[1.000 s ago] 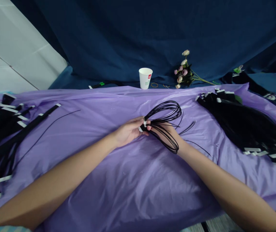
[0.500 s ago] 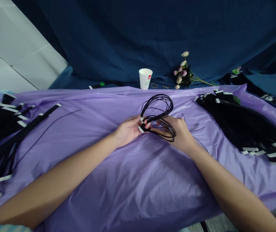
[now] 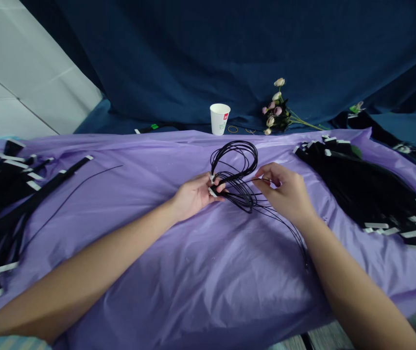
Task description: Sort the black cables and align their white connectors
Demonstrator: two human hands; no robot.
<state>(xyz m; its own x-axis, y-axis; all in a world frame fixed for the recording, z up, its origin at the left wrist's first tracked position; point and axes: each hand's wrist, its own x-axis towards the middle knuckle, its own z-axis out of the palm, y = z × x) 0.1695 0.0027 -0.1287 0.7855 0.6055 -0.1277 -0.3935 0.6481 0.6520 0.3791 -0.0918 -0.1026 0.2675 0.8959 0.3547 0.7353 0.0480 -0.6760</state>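
Observation:
A coiled black wire bundle (image 3: 242, 170) with white ends is in the middle of the view, looped into two lobes above the purple cloth. My left hand (image 3: 196, 195) is closed on its left side, where the white end pieces show between the fingers. Just right of the coil, my right hand (image 3: 284, 189) pinches a thin black wire strand between thumb and fingertips. Several loose wire tails (image 3: 284, 221) trail from the coil, passing below the right hand towards the forearm.
Flat black cables with white ends lie in a pile (image 3: 364, 184) at right and another pile (image 3: 4, 194) at left. A white paper cup (image 3: 219, 119), thin rings (image 3: 233, 130) and artificial flowers (image 3: 277, 111) are behind the purple cloth (image 3: 208, 272). One stray wire (image 3: 80, 186) lies at left.
My right hand has moved right, away from the coil, and now pinches a strand. The loose tails have swung down to the right. My left hand stays in place.

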